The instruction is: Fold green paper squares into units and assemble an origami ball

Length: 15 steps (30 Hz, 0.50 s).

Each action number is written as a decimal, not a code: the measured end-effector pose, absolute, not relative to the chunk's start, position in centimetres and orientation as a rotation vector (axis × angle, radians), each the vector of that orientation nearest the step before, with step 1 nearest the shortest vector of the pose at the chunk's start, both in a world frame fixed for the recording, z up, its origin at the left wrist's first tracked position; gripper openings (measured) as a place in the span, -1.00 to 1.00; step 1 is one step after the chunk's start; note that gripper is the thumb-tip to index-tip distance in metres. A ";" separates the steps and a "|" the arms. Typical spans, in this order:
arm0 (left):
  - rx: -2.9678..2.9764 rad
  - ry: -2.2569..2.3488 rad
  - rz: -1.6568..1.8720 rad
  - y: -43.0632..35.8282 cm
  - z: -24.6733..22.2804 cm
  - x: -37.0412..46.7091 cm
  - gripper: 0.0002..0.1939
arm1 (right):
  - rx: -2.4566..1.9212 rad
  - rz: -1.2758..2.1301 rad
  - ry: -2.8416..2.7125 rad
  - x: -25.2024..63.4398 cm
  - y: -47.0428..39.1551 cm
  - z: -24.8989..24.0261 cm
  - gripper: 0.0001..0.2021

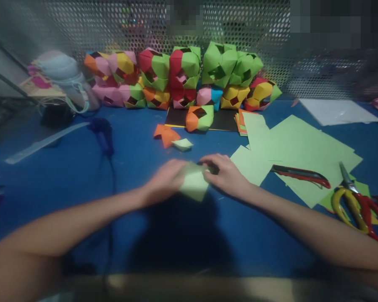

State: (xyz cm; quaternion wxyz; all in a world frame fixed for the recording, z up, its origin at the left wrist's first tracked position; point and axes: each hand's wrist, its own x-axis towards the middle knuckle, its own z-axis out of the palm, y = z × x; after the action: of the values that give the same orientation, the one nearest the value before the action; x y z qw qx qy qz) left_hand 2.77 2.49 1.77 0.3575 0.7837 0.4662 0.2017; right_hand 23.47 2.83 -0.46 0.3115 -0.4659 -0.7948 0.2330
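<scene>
A small piece of pale green paper (195, 184) is held between my two hands, just above the blue table. My left hand (168, 178) has its fingers closed on the paper's left side, though motion blurs them. On the right side, my right hand (222, 172) pinches the paper's edge between thumb and curled fingers. Beyond my hands lie folded orange paper pieces (167, 135) and a folded pale green piece (182, 144). Behind these, an orange and green paper ball (199, 118) rests on a black sheet (176, 117).
Several colourful folded-paper balls (185, 73) are stacked against a perforated metal panel (151, 25). At left lie a blue glue gun (101, 134) and its cord. Green sheets (302, 151), a red utility knife (300, 175) and scissors (362, 207) lie at right.
</scene>
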 end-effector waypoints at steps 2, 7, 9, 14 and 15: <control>2.120 1.192 0.463 2.6 1.7 2.9 -0.67 | -1.183 0.565 -2.160 23.3 3.0 -0.8 -0.70; 2.199 1.171 0.448 2.6 1.3 3.0 -0.65 | -1.078 0.513 -2.227 22.6 2.9 -1.0 -0.74; 2.194 1.180 0.454 2.5 1.3 3.0 -0.64 | -1.058 0.496 -2.247 22.5 2.9 -1.1 -0.75; 2.177 1.198 0.429 2.2 1.7 3.3 -0.65 | -1.034 0.413 -2.285 22.3 3.1 -1.5 -0.68; 2.185 1.195 0.425 2.2 1.7 3.3 -0.65 | -1.022 0.395 -2.287 22.3 3.1 -1.6 -0.68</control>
State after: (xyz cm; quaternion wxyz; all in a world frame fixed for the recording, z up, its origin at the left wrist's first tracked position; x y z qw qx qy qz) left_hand 3.34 2.21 1.72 0.3026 0.8243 0.4509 0.1602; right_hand 22.29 3.12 -1.57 0.2982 -0.3848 -0.8608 0.1487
